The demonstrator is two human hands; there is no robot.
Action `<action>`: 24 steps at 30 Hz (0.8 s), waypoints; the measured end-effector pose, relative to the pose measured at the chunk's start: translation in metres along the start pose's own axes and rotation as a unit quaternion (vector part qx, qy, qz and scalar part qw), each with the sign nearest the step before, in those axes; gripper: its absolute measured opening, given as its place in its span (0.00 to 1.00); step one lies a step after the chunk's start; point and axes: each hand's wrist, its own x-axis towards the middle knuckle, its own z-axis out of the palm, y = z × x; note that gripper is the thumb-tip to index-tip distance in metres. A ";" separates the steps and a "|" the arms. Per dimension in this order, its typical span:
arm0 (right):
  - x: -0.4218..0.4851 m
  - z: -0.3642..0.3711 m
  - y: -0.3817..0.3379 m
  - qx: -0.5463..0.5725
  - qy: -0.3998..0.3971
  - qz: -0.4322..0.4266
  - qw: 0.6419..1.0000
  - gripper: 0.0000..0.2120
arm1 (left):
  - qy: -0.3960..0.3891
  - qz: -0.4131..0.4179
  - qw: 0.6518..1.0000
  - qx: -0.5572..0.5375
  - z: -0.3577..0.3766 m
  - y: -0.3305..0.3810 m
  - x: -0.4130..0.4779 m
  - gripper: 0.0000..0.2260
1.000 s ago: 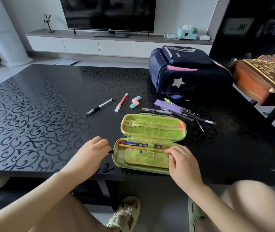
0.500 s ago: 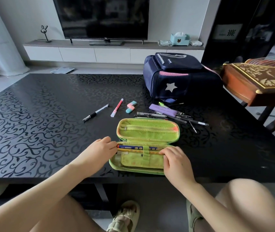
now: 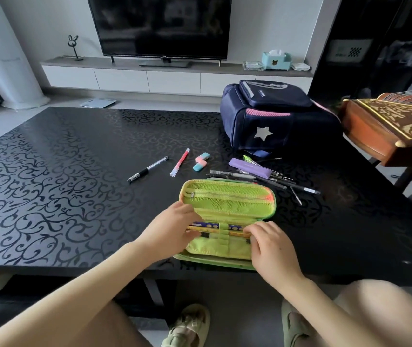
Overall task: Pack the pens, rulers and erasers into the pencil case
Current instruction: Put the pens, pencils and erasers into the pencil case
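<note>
The green pencil case [image 3: 227, 196] lies open on the black patterned tabletop [image 3: 74, 184], close to its near edge, with the mesh-pocket lid folded back away from the person. In the near half, a yellow strip [image 3: 236, 233], which could be a ruler or a pencil, runs lengthwise under the elastic loop [image 3: 223, 230]. A blue patterned item [image 3: 210, 224] sits just behind it.

The left hand [image 3: 172, 226] has its grip closed on the strip's left end, fingers curled over it. The right hand [image 3: 272, 246] has curled fingertips at the strip's right end; whether they pinch it or only press on it cannot be told.

The step in hand looks like seating this strip under the loop, so the packing is at an early stage.

Most of the stationery is outside the case. Beyond the lid lie a pile of pens [image 3: 262, 180] and a purple box [image 3: 248, 167]. Further left are a pink-and-teal eraser [image 3: 201, 161], a pink pen [image 3: 179, 162] and a black gel pen [image 3: 147, 169], each apart from the others. A navy backpack [image 3: 270, 116] stands behind them.

The next move probably calls for letting go once the strip sits straight, then reaching over the open lid for a loose piece. The eraser or the pink pen is easiest to single out. The tangled pile will likely need one pen picked at a time.
</note>
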 end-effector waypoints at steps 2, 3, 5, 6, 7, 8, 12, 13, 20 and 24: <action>0.010 -0.004 -0.003 -0.004 0.012 -0.002 1.000 0.13 | 0.066 -0.048 0.996 -0.021 -0.011 -0.017 -0.002 0.12; 0.017 -0.005 -0.005 -0.004 0.019 -0.002 1.000 0.12 | 0.095 -0.076 0.992 -0.013 -0.014 -0.030 -0.002 0.11; 0.030 -0.006 -0.011 -0.001 0.028 -0.004 1.000 0.12 | 0.113 -0.149 0.982 0.010 -0.019 -0.059 0.002 0.09; 0.038 -0.004 -0.014 0.001 0.029 -0.008 1.000 0.11 | 0.111 -0.186 0.976 0.024 -0.021 -0.075 0.005 0.09; 0.046 -0.002 -0.017 0.002 0.028 -0.014 1.000 0.11 | 0.105 -0.220 0.969 0.039 -0.020 -0.092 0.009 0.10; 0.051 0.000 -0.020 0.004 0.026 -0.020 0.999 0.11 | 0.098 -0.248 0.962 0.051 -0.020 -0.105 0.012 0.11; 0.072 0.015 -0.026 0.015 0.014 -0.039 0.999 0.10 | 0.076 -0.321 0.940 0.089 -0.016 -0.146 0.032 0.12; 0.074 0.017 -0.027 0.017 0.009 -0.041 0.999 0.10 | 0.077 -0.327 0.937 0.093 -0.014 -0.150 0.037 0.12; 0.073 0.036 -0.017 0.015 -0.016 -0.036 0.999 0.10 | 0.118 -0.321 0.938 0.048 0.006 -0.161 0.067 0.11; 0.061 0.031 -0.010 0.011 -0.009 -0.020 1.000 0.09 | 0.123 -0.308 0.942 0.049 0.007 -0.149 0.054 0.09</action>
